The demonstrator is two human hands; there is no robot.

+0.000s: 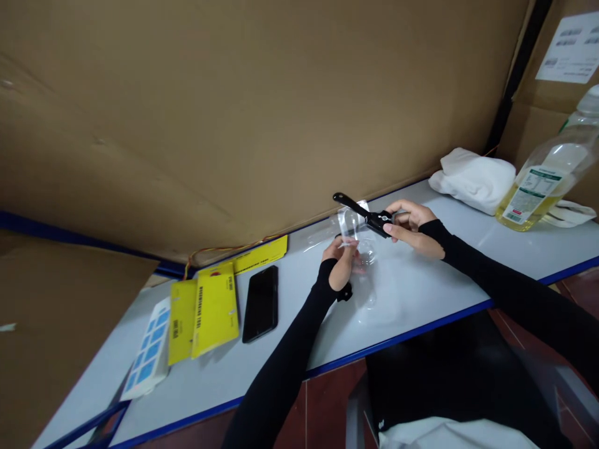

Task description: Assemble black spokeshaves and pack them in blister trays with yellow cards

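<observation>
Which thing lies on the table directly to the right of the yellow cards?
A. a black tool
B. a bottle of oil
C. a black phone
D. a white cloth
C: the black phone lies flat on the table right beside the yellow cards.

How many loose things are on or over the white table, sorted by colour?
Yellow: 3, two cards and a strip
Black: 2, phone and tool in the right hand
Clear: 2, plastic bag in the left hand, oil bottle
White: 2, cloth bundle, blue-and-white sheet
Total: 9
</observation>
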